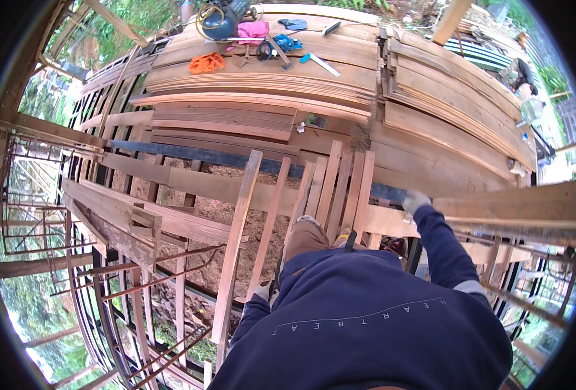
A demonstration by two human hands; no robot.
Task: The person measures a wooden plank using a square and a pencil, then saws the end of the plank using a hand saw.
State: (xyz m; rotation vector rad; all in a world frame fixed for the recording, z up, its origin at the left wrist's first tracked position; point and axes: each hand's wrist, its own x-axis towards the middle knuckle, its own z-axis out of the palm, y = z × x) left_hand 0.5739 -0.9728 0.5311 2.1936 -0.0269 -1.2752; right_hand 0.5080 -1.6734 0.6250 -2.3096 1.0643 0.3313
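Observation:
My right hand, in a pale glove, is stretched out to the right. It is at the near end of a thick timber beam and beside a dark metal joist; its fingers are too small to make out. Low beside my leg is my left hand, also gloved and partly hidden by my sleeve. The closest thing to it is a narrow plank; a longer loose plank lies to its left. Several more narrow planks run side by side under my feet.
Open joists with soil below lie to the left. Stacked boards cover the far deck, with a hammer, an orange cloth, a blue power tool and a compressor. A person is at the far right.

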